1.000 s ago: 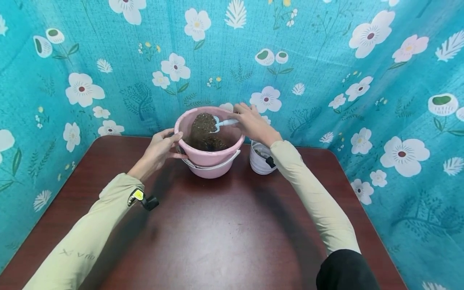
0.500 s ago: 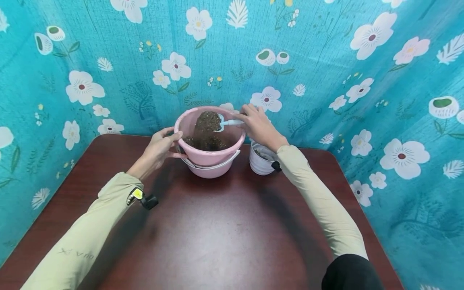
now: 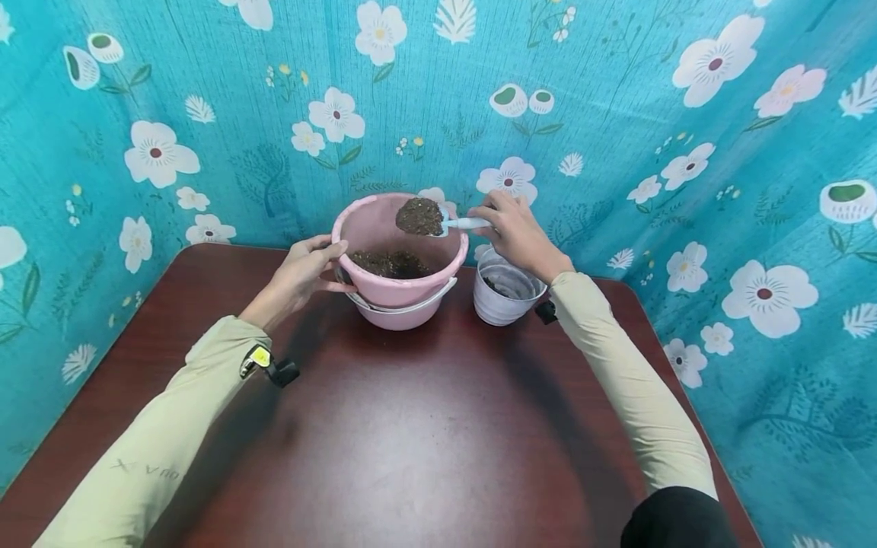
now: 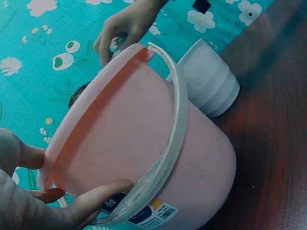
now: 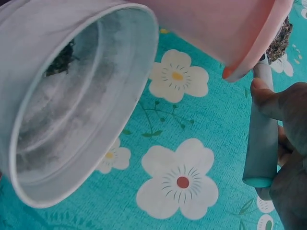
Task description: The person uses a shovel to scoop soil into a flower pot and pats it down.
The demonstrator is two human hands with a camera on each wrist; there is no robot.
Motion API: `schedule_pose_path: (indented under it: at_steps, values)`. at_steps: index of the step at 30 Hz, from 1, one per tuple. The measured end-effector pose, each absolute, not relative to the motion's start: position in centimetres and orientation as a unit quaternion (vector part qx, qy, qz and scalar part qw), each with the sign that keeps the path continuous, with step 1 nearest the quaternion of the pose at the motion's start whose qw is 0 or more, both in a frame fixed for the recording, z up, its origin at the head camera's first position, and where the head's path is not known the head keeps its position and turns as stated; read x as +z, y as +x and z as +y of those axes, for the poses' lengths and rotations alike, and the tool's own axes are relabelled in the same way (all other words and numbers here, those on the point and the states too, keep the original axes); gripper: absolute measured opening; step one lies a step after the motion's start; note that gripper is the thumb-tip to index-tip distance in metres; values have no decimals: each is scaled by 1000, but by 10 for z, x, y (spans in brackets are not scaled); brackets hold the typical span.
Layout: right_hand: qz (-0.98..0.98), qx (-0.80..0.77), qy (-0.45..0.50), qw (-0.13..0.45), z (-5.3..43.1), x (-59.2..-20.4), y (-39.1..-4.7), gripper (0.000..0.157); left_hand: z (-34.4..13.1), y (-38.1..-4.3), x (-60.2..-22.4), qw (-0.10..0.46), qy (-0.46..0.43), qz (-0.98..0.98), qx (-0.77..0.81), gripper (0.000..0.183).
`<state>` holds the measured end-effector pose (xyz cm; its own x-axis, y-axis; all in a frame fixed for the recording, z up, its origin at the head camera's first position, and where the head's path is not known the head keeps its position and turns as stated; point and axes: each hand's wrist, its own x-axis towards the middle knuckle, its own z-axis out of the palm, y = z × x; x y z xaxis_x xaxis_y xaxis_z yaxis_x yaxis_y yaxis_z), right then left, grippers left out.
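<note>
My left hand (image 3: 301,272) grips the left rim of the pink bucket (image 3: 404,291), thumb at the rim and fingers against the outer wall. Dark soil (image 3: 387,265) lies in its bottom. My right hand (image 3: 518,234) holds the pale blue handle of a small garden trowel (image 3: 469,223). A mound of soil (image 3: 419,218) sits on the trowel's blade, level with the bucket's right rim. In the right wrist view, my thumb lies along the handle. Right beside the bucket stands a white ribbed flowerpot (image 3: 503,306), with a little dark soil (image 5: 61,62) inside.
The bucket's white carrying handle (image 4: 180,105) hangs down around its outside. Both containers stand near the back edge of the dark red-brown table (image 3: 384,426). A blue flowered curtain (image 3: 438,91) hangs close behind and to the sides.
My right hand has moved right and slightly up, lifting the loaded trowel from inside the bucket to its right rim. More of the flowerpot's opening shows. My left hand keeps its hold.
</note>
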<state>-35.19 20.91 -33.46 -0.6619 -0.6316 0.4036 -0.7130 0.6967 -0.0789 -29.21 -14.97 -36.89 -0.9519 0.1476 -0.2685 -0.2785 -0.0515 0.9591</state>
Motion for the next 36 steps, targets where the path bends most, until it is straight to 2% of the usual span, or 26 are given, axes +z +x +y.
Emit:
schedule_pose_path:
  at_steps: [24,31,36]
  values:
    - [-919,102,329,192,288,-324,-330,25,-145,-294,-362,150,-45,676,720,63]
    - [-931,109,304,169,308,-315,-325,26,-148,-294,-360,147,-42,676,721,63]
    - [-938,103,287,162,326,-324,-320,26,-149,-292,-365,153,-45,674,721,63]
